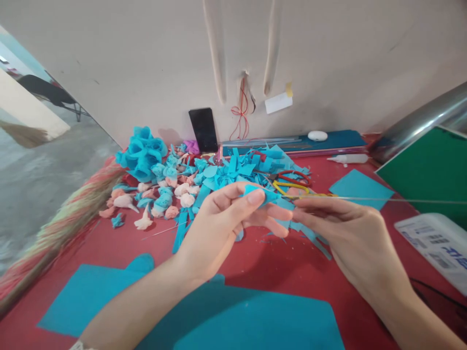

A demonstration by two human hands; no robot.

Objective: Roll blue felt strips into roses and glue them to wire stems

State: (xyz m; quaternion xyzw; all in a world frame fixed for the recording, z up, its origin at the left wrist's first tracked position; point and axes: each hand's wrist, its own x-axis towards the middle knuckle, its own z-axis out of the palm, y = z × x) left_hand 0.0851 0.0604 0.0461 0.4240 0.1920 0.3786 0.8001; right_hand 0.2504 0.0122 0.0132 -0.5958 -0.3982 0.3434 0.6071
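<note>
My left hand (222,214) pinches a small folded piece of blue crepe paper (269,195) between thumb and fingers, above the middle of the table. Close beside it, my right hand (343,218) is closed on a thin metallic rod (379,200). The rod's near end meets the blue paper, and its other end runs out to the right past the frame edge. Whether the paper is wrapped around the rod or only touching it, I cannot tell. Behind my hands lie scissors with yellow handles (292,184) and a heap of blue paper scraps (237,167).
Rolled blue and pink paper flowers (164,194) cover the table's left, near a larger blue bunch (142,150). A phone (203,129) leans on the wall. Blue sheets (255,316) lie in front. At right are a glue bottle (348,159) and a white box (434,248).
</note>
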